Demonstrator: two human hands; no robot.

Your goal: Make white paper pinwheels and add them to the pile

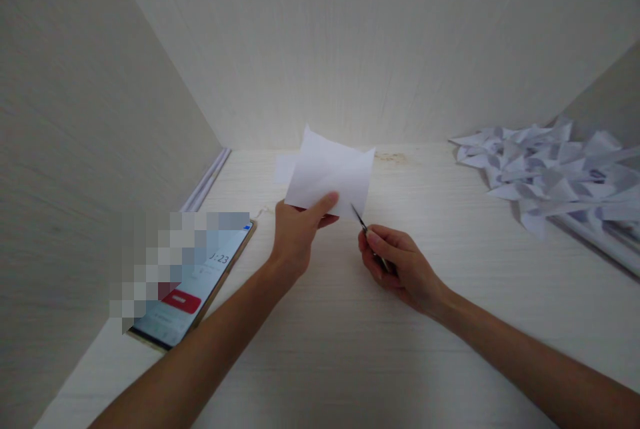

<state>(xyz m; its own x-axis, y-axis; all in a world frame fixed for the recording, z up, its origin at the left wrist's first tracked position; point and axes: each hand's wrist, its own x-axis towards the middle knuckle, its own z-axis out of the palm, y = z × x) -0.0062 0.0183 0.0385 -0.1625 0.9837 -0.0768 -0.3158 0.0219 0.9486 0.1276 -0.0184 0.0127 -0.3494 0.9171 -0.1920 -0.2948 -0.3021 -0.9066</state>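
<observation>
A white square of paper (333, 165) is held up above the table, tilted, with its far corners curling. My left hand (299, 232) pinches it at the near edge, thumb on top and fingers underneath. In my right hand (400, 265) is a pair of scissors (361, 221), their dark handles mostly hidden by the fingers. The narrow blades point up and left at the near right corner of the paper. Whether the blades touch the paper, I cannot tell. Behind the held square, a second piece of white paper (284, 169) lies flat on the table, partly covered.
At the right, folded white paper pinwheel-like shapes (560, 165) form a heap beside white paper rolls (600, 242). A phone (187, 302) with a lit screen leans at the left. More thin white rolls (206, 179) lie along the left wall. Walls enclose the pale table (320, 349).
</observation>
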